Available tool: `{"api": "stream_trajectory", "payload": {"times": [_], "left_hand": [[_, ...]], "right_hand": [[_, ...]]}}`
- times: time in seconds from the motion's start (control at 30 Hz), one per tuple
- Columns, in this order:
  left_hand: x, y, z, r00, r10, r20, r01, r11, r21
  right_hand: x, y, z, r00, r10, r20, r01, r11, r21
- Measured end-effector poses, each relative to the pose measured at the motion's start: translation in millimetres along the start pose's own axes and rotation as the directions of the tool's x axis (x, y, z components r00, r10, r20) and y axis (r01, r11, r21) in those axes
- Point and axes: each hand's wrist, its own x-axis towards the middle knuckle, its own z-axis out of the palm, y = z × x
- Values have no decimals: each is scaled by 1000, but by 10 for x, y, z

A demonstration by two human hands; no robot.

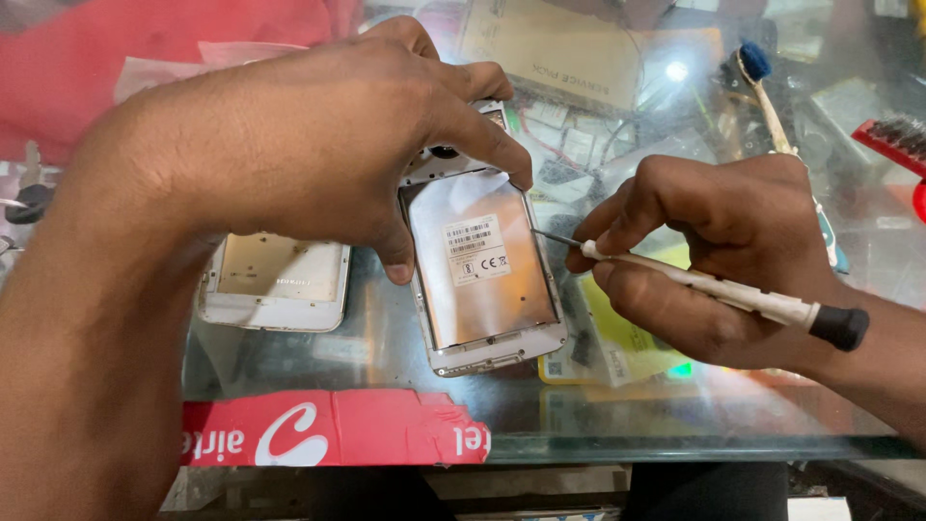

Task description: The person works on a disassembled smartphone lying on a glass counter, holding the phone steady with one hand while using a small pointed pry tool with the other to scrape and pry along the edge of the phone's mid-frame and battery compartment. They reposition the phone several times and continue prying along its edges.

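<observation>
An opened white phone [482, 270] lies back-up on the glass counter [675, 425], showing a silver metal plate with a white label. My left hand [318, 145] grips its upper end, thumb on the left edge and forefinger on the right edge. My right hand [714, 251] holds a thin white screwdriver [714, 287] with a black cap, its metal tip touching the phone's right edge. The phone's top is hidden under my left hand.
A detached white phone cover [275, 285] lies left of the phone, partly under my left wrist. A brush [762, 87] with a blue head and a red brush [892, 140] lie at the back right. A red sticker [338, 429] runs along the front edge. Boxes and papers show beneath the glass.
</observation>
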Motion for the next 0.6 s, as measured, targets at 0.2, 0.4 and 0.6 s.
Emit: {"api": "stream_trajectory", "payload": {"times": [0.2,0.4,0.6], "left_hand": [[8,3,-13,998,-36,42,35,999,28],[1,-21,6,999,-5,38,4,999,45],[10,-39,4,998,6,69,-6,1000,3]], "right_hand": [[-36,1,14,997,73,7,-74,992,102],[-100,1,-11,989,146,-13,-143,980,141],[-96,-18,-96,967,250,51,-249,968,-30]]}}
